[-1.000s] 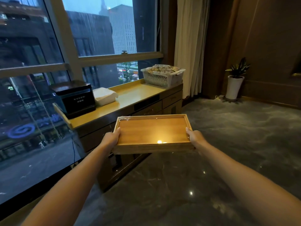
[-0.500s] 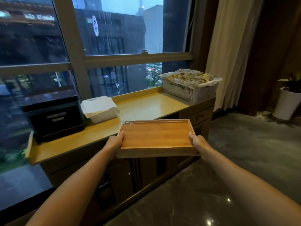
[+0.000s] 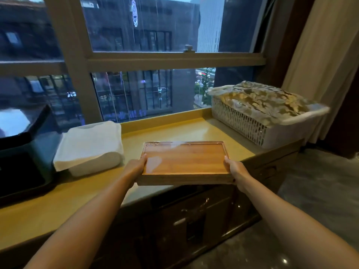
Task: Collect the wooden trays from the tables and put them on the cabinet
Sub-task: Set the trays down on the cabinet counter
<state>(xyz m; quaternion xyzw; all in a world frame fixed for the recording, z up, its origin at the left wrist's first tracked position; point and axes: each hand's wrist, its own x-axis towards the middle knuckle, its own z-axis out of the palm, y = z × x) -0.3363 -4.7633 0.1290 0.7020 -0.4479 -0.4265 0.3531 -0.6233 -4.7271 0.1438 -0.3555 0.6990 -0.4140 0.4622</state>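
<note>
Gripping a wooden tray (image 3: 184, 162) by its short ends w/ left hand (image 3: 136, 167) & right hand (image 3: 234, 169), a person is holding it over the cabinet's yellow counter (image 3: 171, 133), btwn folded white towels (image 3: 89, 146) & a white basket (image 3: 252, 121).

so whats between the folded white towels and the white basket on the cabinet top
In the head view, only the wooden tray, held by both hands; the cabinet top behind it is bare.

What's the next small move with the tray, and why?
Probably ease the tray forward and down onto the bare cabinet top. The left hand and right hand grip its short ends, and its near edge overhangs the cabinet's front. The open spot lies between the folded white cloth and the basket, so keep it centred.
</note>
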